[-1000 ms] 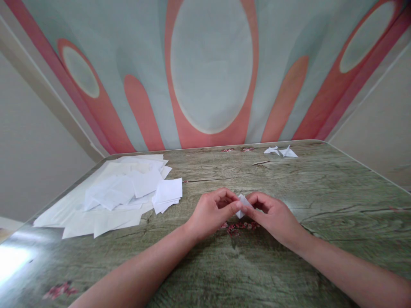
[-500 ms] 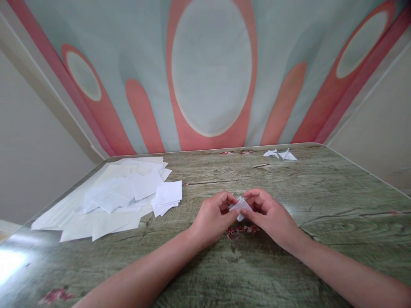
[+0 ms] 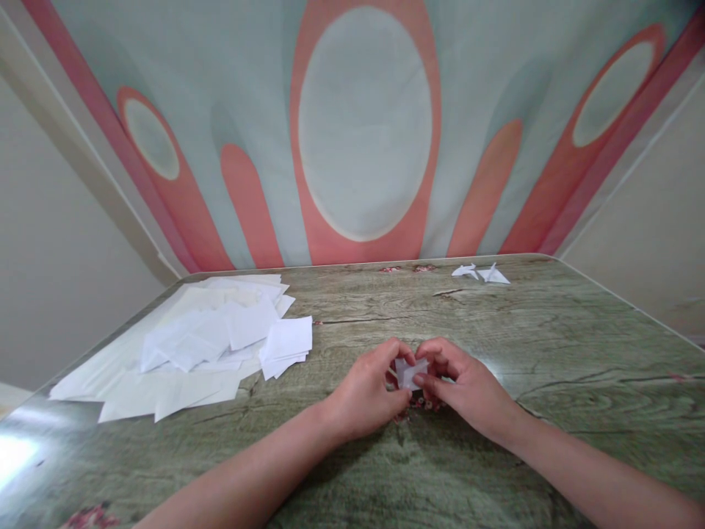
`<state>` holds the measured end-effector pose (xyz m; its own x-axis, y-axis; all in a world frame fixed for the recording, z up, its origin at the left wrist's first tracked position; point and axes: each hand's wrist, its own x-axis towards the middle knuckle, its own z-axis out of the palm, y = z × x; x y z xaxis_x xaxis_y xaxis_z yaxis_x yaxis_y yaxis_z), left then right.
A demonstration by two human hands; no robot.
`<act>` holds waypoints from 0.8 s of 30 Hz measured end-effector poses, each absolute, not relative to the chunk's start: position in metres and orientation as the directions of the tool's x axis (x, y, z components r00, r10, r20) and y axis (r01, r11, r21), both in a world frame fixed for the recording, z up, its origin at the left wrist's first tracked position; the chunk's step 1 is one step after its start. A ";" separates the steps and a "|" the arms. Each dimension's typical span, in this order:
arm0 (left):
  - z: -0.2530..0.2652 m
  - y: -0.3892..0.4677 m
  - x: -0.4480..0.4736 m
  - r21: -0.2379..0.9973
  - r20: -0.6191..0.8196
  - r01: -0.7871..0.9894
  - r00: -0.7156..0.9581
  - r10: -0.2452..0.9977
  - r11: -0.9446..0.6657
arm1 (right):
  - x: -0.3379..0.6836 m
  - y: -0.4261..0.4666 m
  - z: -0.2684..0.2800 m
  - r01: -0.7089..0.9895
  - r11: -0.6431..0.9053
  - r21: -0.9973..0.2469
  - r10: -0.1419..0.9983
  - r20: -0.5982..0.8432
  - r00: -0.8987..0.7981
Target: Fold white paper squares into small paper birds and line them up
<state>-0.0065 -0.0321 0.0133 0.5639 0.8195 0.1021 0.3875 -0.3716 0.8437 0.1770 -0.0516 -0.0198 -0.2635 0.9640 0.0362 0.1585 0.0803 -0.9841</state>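
Note:
A small folded piece of white paper [image 3: 410, 374] is held between my two hands, just above the wood-patterned table. My left hand [image 3: 371, 382] grips its left side, with the fingers curved behind and the thumb below at the front. On the other side, my right hand [image 3: 460, 378] pinches the paper, its thumb lying across the front face. The fingers partly cover the paper, so its exact folds are hard to make out.
A wide spread of white paper sheets [image 3: 129, 360] covers the table's left part, beside a small stack of square papers [image 3: 286, 342]. Two folded paper figures [image 3: 465, 272] sit near the back edge, right of centre. A patterned wall covering [image 3: 363, 253] rises behind the table [image 3: 578, 330].
The folded paper has been turned, showing a broader face now. My left thumb has shifted down and the left fingers have opened wider around it. The camera view has tilted slightly upward.

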 end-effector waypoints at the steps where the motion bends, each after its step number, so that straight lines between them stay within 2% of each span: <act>1: 0.012 -0.032 -0.006 0.850 0.105 0.383 0.548 0.830 -0.361 | 0.177 -0.051 -0.019 0.152 0.078 -0.985 0.965 0.036 -0.258; 7: 0.008 -0.030 -0.003 0.897 0.130 0.324 0.455 0.881 -0.300 | 0.178 -0.048 -0.022 0.158 0.042 -0.986 0.967 0.000 -0.256; 10: 0.008 -0.029 -0.001 0.925 0.100 0.297 0.414 0.905 -0.238 | 0.180 -0.046 -0.026 0.132 0.045 -0.990 0.981 0.019 -0.195; 16: 0.005 -0.029 0.002 0.994 0.032 0.086 0.331 0.943 -0.064 | 0.180 -0.047 -0.023 0.141 0.067 -0.988 0.992 0.051 -0.115; 24: 0.000 -0.032 0.000 0.996 0.051 0.062 0.287 0.957 -0.071 | 0.180 -0.051 -0.022 0.234 0.100 -0.967 0.994 0.089 -0.056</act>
<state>0.0001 -0.0316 -0.0001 0.2872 0.9565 0.0506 0.0620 -0.0713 0.9955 0.1796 -0.0508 -0.0217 -0.0563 0.9944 0.0889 0.2338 0.0997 -0.9672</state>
